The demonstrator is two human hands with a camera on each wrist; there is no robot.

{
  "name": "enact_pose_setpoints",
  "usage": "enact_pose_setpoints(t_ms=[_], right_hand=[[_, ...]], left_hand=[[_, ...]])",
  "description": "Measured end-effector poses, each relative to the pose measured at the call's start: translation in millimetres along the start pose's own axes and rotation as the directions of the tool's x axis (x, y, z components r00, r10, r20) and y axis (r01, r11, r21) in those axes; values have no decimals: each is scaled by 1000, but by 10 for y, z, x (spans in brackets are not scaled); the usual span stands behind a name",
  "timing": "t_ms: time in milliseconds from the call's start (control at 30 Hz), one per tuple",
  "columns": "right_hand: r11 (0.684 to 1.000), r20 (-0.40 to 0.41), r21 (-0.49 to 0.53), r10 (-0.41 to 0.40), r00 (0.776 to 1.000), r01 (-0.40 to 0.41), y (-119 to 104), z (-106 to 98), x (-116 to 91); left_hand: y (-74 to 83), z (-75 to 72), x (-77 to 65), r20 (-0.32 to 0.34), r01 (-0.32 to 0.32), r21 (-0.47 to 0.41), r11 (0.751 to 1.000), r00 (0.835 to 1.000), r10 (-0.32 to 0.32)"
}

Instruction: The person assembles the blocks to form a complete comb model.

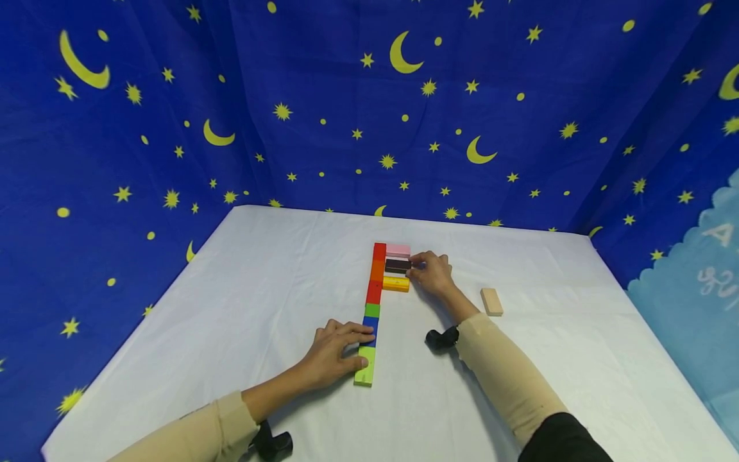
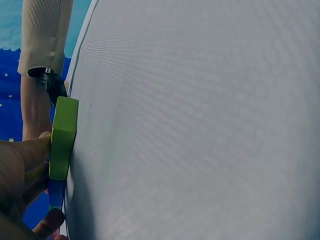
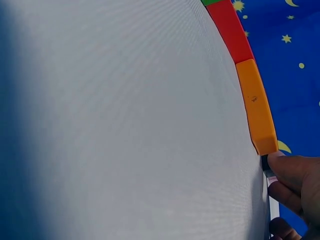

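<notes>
Toy blocks form a long line on the white table: red [image 1: 379, 250], orange [image 1: 377, 269], red [image 1: 374, 294], green [image 1: 372, 310], blue [image 1: 369, 322] and lime green [image 1: 364, 377] nearest me. My left hand [image 1: 331, 357] touches the line, fingertips at the blue block and thumb on the lime one. Off the far part, to the right, lie a pink block [image 1: 398, 249], a black block [image 1: 397, 264] and a yellow block [image 1: 395, 284], side by side. Thumb and index finger of my right hand [image 1: 433, 274] pinch the black block's right end.
A plain wooden block [image 1: 491, 301] lies alone to the right of my right hand. Black wrist cameras [image 1: 442, 340] hang below both sleeves, close over the table. The white tablecloth [image 1: 277, 276] reaches back to a blue curtain [image 1: 323, 83] with moons and stars.
</notes>
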State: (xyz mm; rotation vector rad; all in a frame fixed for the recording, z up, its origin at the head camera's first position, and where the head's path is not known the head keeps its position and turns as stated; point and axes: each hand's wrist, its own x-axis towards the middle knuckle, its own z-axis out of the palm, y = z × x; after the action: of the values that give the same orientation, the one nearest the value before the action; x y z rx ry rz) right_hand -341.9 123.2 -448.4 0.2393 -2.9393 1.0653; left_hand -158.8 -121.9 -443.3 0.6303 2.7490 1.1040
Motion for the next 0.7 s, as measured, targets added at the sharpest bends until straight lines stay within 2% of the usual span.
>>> enact_pose_setpoints(t_ms=[700], right_hand=[[1000, -2, 7, -15, 1000, 15, 10, 8, -12]], left_hand=[[-7, 20, 7, -7, 3, 16, 1000, 1000, -3]])
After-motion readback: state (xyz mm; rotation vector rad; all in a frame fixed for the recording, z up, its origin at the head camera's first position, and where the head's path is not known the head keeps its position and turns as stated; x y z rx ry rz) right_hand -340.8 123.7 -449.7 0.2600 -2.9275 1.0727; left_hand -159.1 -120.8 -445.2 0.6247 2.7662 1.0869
